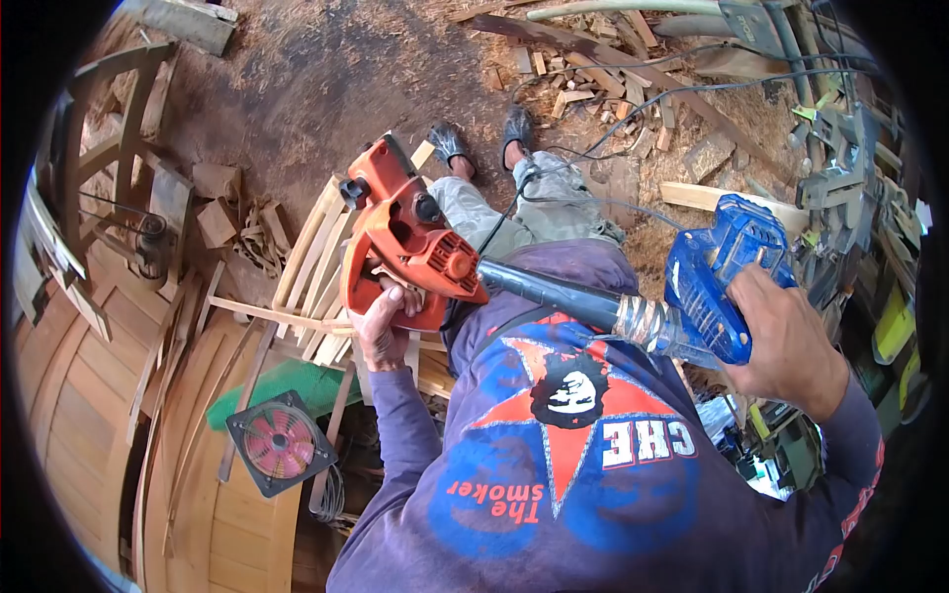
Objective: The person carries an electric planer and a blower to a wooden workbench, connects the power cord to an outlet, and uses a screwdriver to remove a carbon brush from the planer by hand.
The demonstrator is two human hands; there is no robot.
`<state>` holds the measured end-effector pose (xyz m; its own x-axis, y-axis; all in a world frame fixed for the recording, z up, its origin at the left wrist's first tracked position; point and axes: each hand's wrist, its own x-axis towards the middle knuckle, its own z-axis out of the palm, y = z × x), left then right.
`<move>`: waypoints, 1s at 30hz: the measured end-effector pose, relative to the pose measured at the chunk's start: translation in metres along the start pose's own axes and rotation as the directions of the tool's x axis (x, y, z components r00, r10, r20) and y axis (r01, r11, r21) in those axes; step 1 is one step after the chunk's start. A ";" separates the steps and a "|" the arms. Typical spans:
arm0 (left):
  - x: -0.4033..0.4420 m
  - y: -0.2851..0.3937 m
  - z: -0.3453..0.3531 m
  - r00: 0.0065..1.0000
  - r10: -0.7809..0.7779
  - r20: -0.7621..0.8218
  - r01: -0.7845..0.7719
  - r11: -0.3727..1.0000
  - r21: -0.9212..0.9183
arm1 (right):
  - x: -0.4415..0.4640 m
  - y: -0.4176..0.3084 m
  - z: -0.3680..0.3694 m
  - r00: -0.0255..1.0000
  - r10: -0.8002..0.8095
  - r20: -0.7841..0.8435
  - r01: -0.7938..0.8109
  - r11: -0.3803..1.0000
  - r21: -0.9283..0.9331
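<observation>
The left hand (384, 321) curls round the handle of the orange power tool (410, 232), before the torso; the right hand (786, 341) seems wrapped over the blue power tool (717, 282), its fingertips partly hidden. A taped black tube (554, 296) spans between. Wood strips (314, 262) crowd leftward; floor (326, 99) spreads beyond the shoes (450, 143), edged rightward by offcuts (596, 77).

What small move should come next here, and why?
Probably a slight turn of the left hand, bringing the orange tool's vents squarely before the black pipe: that hand grips the orange tool, the right hand holds the blue tool bearing the pipe, and the pipe's far end lies close by the vents.
</observation>
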<state>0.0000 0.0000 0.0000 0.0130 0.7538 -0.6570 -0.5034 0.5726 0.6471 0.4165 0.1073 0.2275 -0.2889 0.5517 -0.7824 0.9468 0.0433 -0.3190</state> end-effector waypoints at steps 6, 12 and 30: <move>0.004 -0.003 0.010 0.998 -0.006 -0.055 -0.002 0.989 -0.145 | 0.003 0.016 0.003 0.999 -0.049 -0.008 0.050 0.997 0.060; 0.009 -0.004 0.004 1.000 -0.001 0.013 0.002 0.992 -0.129 | 0.008 0.030 0.015 0.987 -0.119 -0.105 0.138 0.970 0.199; 0.010 0.024 0.004 0.995 -0.037 0.089 0.044 0.996 -0.072 | 0.009 0.060 0.062 0.978 0.110 -0.180 -0.035 0.925 0.379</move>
<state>-0.0080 0.0226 0.0103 0.1091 0.7576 -0.6436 -0.5633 0.5805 0.5879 0.4621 0.0632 0.1678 -0.1525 0.6937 -0.7039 0.8319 -0.2944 -0.4704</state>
